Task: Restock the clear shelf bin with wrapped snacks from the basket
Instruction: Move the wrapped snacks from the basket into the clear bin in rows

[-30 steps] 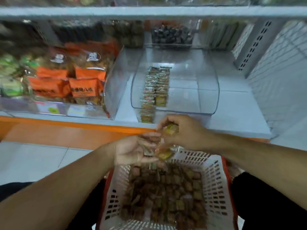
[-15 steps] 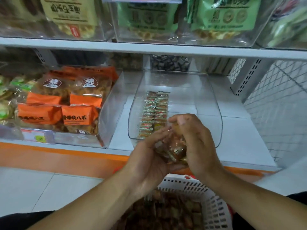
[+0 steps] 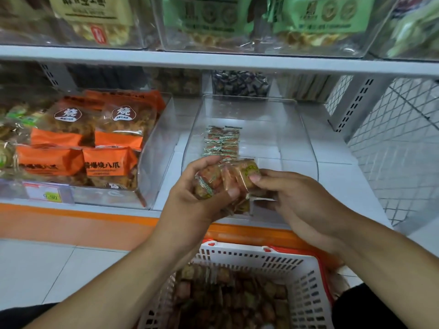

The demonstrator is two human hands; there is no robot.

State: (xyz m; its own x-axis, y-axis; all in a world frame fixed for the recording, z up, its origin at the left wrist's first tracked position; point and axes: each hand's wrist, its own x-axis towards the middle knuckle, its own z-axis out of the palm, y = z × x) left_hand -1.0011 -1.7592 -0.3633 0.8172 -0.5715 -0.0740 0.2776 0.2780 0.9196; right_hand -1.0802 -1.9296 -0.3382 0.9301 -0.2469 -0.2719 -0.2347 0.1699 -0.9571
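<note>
Head camera looks down at your two hands, raised in front of the lower shelf (image 3: 356, 186). Your left hand (image 3: 190, 198) is curled around a small bundle of wrapped snacks (image 3: 213, 181), fingers over the top and thumb pressing the front. Your right hand (image 3: 292, 198) pinches one wrapped snack (image 3: 248, 173) at the right end of that bundle, thumb on its face, the other fingers tucked beneath. The bundle sits just in front of the near wall of the clear bin (image 3: 297, 138), which stands on the white shelf between a larger clear bin (image 3: 161, 148) on the left and the wire mesh side panel (image 3: 392, 138) on the right. Inside the clear bin, two neat rows of wrapped snacks (image 3: 222, 143) lie along its left side, running from front to back; the right part of its floor is bare. Below your hands, the white slotted basket (image 3: 261, 260) with red trim holds a loose heap of more wrapped snacks (image 3: 232, 298). The larger bin on the left carries orange snack bags (image 3: 109, 160) with printed characters, and a price tag (image 3: 47, 193) is clipped to its front. An upper shelf (image 3: 213, 60) crosses above, holding green bags (image 3: 261, 17) and a beige bag (image 3: 95, 17) in clear containers. Dark wrapped sweets (image 3: 240, 84) fill a container behind the clear bin.
</note>
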